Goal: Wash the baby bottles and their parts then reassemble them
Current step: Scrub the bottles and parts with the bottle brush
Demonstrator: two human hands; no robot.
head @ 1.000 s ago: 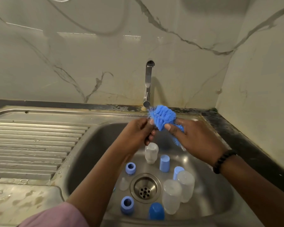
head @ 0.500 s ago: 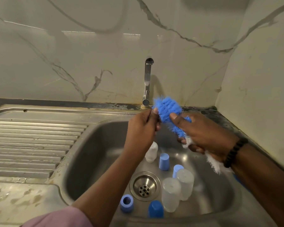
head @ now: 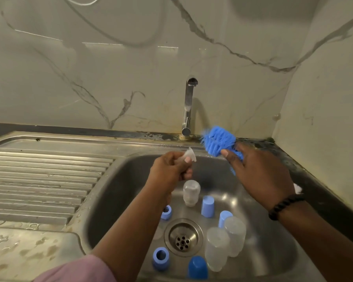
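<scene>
Left hand (head: 172, 168) is curled round a small clear teat (head: 189, 156), pinching it at thumb and forefinger above the rear of the sink (head: 130, 180). Right hand (head: 259, 176) grips the blue bottle brush (head: 218, 143), bristle head up and clear of the teat, near the tap (head: 189, 106). No water is seen running.

Judged step: scrubbing the teat. To do it well, keep the pinch on the teat's base, work the bristles inside and around the tip, then rinse under the spout.

Clearances: three clear bottles (head: 224, 245) stand inverted in the basin right of and behind the drain (head: 183, 237), with blue caps (head: 207, 206) and blue collars (head: 160, 258) among them; a low elbow could topple them. Open room lies on the ribbed drainer (head: 39, 180) to the left. The wall (head: 324, 98) closes the right side, just beyond the brush hand
</scene>
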